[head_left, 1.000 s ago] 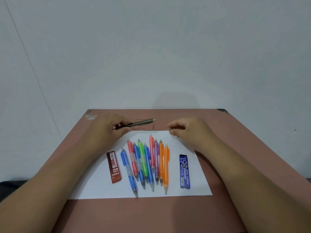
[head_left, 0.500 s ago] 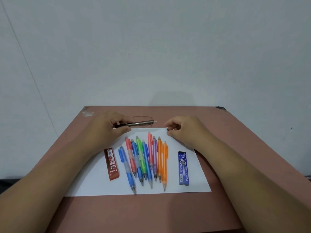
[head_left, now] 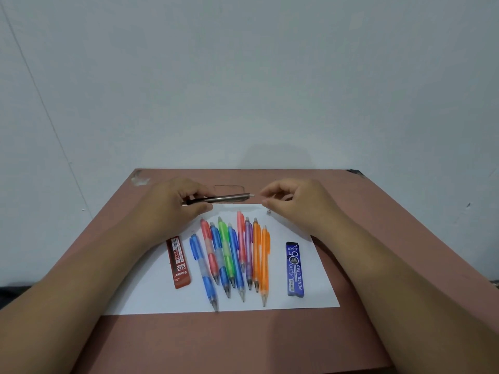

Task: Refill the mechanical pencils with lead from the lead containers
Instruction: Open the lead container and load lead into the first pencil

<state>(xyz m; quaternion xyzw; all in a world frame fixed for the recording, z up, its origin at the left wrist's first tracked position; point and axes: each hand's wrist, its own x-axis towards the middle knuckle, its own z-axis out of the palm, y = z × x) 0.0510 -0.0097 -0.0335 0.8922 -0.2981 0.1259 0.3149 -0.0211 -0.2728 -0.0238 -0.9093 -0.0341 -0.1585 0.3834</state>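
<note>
**Grey pencil held level above the paper's far edge**

The slim, metallic grey pencil (head_left: 221, 198) lies level in the left hand (head_left: 172, 205), fingers curled round its dark tip end. The right hand (head_left: 294, 203) has lifted since half a second ago; its curled fingertips hover just beside the pencil's pale end, pinching nothing visible. Translucent plastic pencils (head_left: 232, 255) fan across white paper (head_left: 318, 287), between a flat red lead case (head_left: 178, 261) and a blue lead case (head_left: 294, 269) on the matte brown table (head_left: 243, 344).

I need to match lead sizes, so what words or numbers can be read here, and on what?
Blue lead container: "g'soft", "Alpha", "0.5", "2B", "PENCIL LEAD"; its small print is too small to read.
Red lead container: "2B", "Faster"; the white label's fine print is blurred.
Pencils on the paper: no readable text.
</note>
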